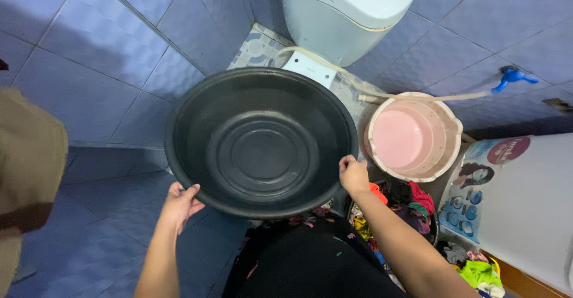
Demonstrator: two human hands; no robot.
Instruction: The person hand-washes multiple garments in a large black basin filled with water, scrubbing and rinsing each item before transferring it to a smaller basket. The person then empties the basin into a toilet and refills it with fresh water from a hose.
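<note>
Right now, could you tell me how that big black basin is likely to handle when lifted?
The black basin looks empty, so it is probably light for its size. The left hand and right hand grip opposite rims, suggesting it is bulky and may flex. Its glossy inside hints at a slippery surface.

This is a home bathroom used as a washing area. Blue tiles (101,65) cover the walls and floor, and a pale blue toilet cistern (346,11) stands in the corner. A blue tap (510,77) on the wall feeds a hose (418,97) toward a pink bucket (413,137). Coloured clothes (412,205) lie heaped beside a white appliance (531,202).
</note>
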